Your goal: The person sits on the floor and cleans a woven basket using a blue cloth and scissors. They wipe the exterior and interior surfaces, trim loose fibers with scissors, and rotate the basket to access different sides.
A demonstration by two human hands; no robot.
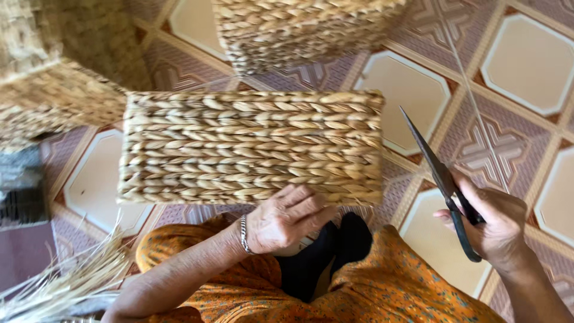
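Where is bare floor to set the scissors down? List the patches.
Bare tile lies right of the held basket, around the scissors in the right hand. A smaller patch lies under the basket's left end. Crowded: stacked baskets at left, another basket above, straw at bottom left.

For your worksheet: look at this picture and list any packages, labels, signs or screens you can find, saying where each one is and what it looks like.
None in view. The left hand holds a woven straw basket, and the right hand holds black scissors, over a patterned tile floor.
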